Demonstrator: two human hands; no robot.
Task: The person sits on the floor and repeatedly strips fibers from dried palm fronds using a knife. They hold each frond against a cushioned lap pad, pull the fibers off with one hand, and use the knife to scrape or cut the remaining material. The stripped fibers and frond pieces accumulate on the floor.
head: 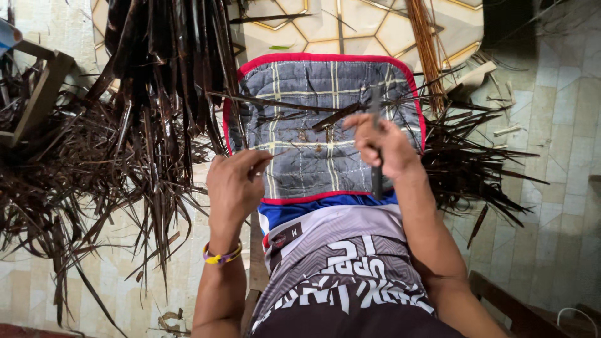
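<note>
Clenching a dark knife [376, 164], the right hand [383, 145] works near the left hand [235, 184] pinching a thin leaf midrib [275, 103] — a slip off that springy strip could nick those fingers [255, 164].

Pale tiled floor [563, 125] strewn with dry leaf strips [75, 188]; wooden bench [513, 310] at right.

- Quilted pad [313, 156]: grey-blue, checked with pale yellow lines, edged in red piping.
- Dried leaf strips [144, 125], left: dark brown to near black.
- Stick bundle [427, 50], far right: tan-orange.
- Wristband [221, 255], on the left wrist: purple and yellow.
- Shirt [338, 256]: grey-and-white pattern, blue band, white lettering.
- Floor tiles [557, 125]: cream; gold-lined geometric pattern far.
</note>
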